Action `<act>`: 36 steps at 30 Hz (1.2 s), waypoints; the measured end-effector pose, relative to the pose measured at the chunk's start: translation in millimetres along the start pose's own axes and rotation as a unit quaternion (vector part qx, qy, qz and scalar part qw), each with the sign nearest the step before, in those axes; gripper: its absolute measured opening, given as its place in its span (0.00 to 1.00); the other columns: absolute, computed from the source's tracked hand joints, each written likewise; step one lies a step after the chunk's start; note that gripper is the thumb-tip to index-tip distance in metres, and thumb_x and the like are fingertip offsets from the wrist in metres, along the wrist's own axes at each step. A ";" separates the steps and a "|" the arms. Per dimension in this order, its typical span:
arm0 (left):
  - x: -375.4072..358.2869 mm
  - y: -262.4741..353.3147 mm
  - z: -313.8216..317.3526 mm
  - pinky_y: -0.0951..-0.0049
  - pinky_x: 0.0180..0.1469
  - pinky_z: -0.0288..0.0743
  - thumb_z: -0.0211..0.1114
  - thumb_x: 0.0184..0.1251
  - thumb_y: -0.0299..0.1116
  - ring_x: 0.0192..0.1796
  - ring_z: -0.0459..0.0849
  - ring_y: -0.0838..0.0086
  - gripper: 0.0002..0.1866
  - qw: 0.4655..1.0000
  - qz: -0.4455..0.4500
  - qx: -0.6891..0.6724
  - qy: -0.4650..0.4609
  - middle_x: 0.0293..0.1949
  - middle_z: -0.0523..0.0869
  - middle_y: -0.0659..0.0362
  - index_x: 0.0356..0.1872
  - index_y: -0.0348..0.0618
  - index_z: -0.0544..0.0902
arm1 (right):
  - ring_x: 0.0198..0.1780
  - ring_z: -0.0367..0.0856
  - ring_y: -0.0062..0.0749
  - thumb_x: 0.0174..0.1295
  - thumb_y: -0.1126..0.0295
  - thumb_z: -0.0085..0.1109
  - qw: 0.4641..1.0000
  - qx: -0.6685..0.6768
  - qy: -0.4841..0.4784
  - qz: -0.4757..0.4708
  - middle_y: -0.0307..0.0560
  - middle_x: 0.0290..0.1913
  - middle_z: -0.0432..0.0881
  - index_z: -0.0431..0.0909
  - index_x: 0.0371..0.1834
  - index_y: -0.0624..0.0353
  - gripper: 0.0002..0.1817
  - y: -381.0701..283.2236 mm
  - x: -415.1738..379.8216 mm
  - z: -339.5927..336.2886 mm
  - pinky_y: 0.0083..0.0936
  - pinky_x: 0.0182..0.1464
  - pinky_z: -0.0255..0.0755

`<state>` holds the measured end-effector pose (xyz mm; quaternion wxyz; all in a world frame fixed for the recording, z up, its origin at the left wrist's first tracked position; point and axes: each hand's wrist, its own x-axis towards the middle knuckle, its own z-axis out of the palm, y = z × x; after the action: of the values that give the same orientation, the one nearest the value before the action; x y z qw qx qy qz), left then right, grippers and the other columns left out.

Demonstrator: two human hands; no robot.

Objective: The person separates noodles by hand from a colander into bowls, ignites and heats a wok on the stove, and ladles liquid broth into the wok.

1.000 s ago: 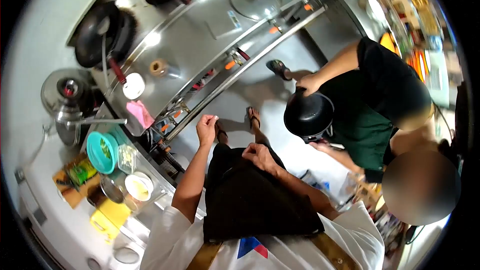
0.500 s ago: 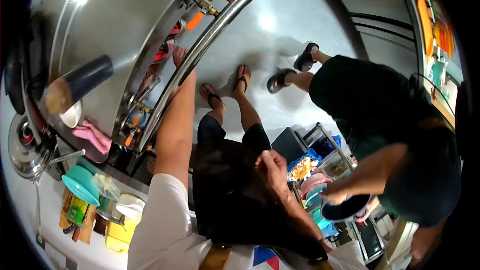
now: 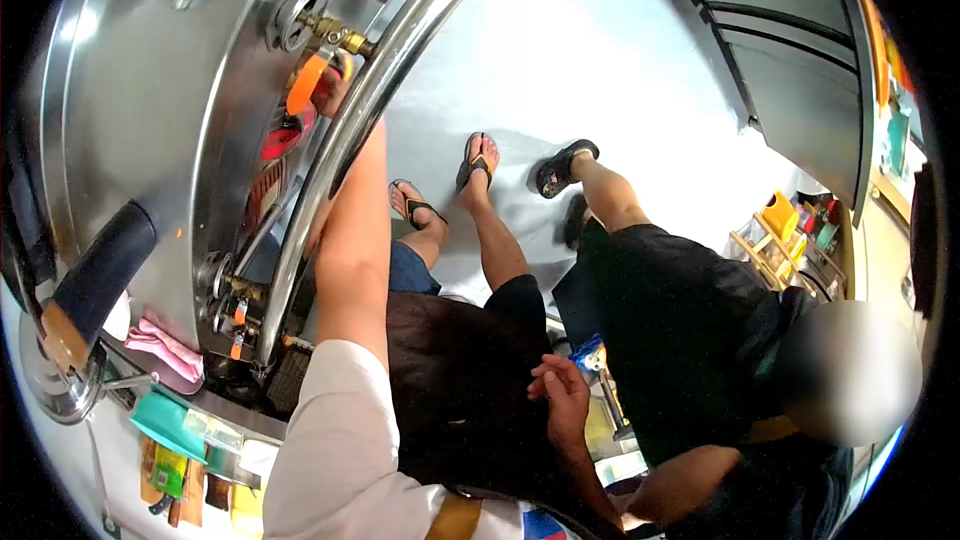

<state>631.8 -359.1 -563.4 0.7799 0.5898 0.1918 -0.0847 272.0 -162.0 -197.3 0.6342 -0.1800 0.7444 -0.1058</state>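
Valve (image 3: 343,37) of brass, with a flat orange lever (image 3: 307,83), sits just left of the rail (image 3: 400,40), near the left hand (image 3: 330,95).
The rail, thick, round and polished, crosses over the left wrist and partly hides that hand; whether its fingers are closed or touch the lever, I cannot tell. Smooth steel counter (image 3: 140,90) spreads left of the rail, a rumpled pink cloth (image 3: 165,348) beyond its lower end. Well right of the rail, the right hand (image 3: 562,395) hovers, fingers loosely bent and slightly apart, beside a dark-clothed co-worker (image 3: 660,310).
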 end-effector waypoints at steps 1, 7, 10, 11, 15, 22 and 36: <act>-14.4 6.3 -1.9 0.68 0.54 0.72 0.66 0.60 0.26 0.49 0.77 0.69 0.16 1.000 -0.020 -0.013 0.008 0.48 0.80 0.53 0.49 0.34 0.77 | 0.35 0.78 0.25 0.68 0.70 0.50 1.000 0.002 0.010 0.001 0.44 0.39 0.80 0.75 0.49 0.62 0.11 -11.1 -3.8 10.4 0.23 0.38 0.73; -128.1 78.6 -80.8 0.69 0.42 0.72 0.68 0.59 0.42 0.33 0.78 0.72 0.15 0.859 0.026 0.409 -0.308 0.28 0.83 0.61 0.30 0.37 0.81 | 0.29 0.74 0.21 0.68 0.65 0.52 0.993 0.046 -0.018 -0.109 0.41 0.31 0.79 0.77 0.37 0.63 0.11 -44.2 -21.7 33.3 0.20 0.34 0.69; -183.5 173.7 -80.7 0.60 0.44 0.71 0.67 0.56 0.47 0.39 0.81 0.56 0.19 0.756 -0.015 0.474 -0.451 0.32 0.84 0.47 0.33 0.38 0.83 | 0.26 0.72 0.19 0.67 0.63 0.53 0.983 0.052 -0.015 -0.177 0.38 0.27 0.76 0.75 0.32 0.62 0.12 -90.5 -32.8 38.5 0.18 0.30 0.67; -191.0 192.0 -83.0 0.61 0.45 0.71 0.67 0.57 0.47 0.40 0.81 0.57 0.19 0.735 -0.039 0.484 -0.472 0.33 0.84 0.47 0.34 0.38 0.83 | 0.26 0.71 0.18 0.67 0.64 0.53 0.974 0.017 -0.009 -0.226 0.37 0.26 0.76 0.76 0.33 0.62 0.12 -108.2 -33.6 39.3 0.17 0.29 0.66; -245.1 340.4 -36.4 0.65 0.38 0.74 0.64 0.62 0.41 0.34 0.84 0.60 0.14 0.721 -0.013 0.412 -0.557 0.31 0.85 0.50 0.37 0.39 0.82 | 0.26 0.69 0.17 0.66 0.65 0.54 0.909 -0.069 -0.012 -0.410 0.36 0.25 0.74 0.78 0.39 0.64 0.12 -197.6 -63.2 57.4 0.18 0.29 0.65; -264.7 481.4 7.3 0.62 0.36 0.74 0.64 0.63 0.43 0.33 0.82 0.52 0.15 0.669 0.242 0.420 -0.564 0.29 0.83 0.48 0.37 0.40 0.78 | 0.21 0.78 0.38 0.58 0.56 0.61 0.723 -0.330 -0.021 -0.607 0.47 0.18 0.78 0.80 0.37 0.62 0.18 -331.5 -162.6 107.3 0.30 0.29 0.72; -223.8 545.7 21.7 0.68 0.43 0.74 0.67 0.60 0.38 0.37 0.82 0.61 0.15 0.867 0.212 0.339 -0.298 0.35 0.83 0.51 0.40 0.38 0.78 | 0.44 0.80 0.44 0.61 0.68 0.59 0.313 -0.458 -0.462 -0.692 0.51 0.44 0.77 0.76 0.46 0.60 0.12 -436.2 -166.6 260.2 0.33 0.42 0.76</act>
<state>627.6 -242.6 15.2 0.5515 0.7907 -0.2198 -0.1492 607.7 -474.7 76.9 0.3872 -0.9106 -0.1361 -0.0481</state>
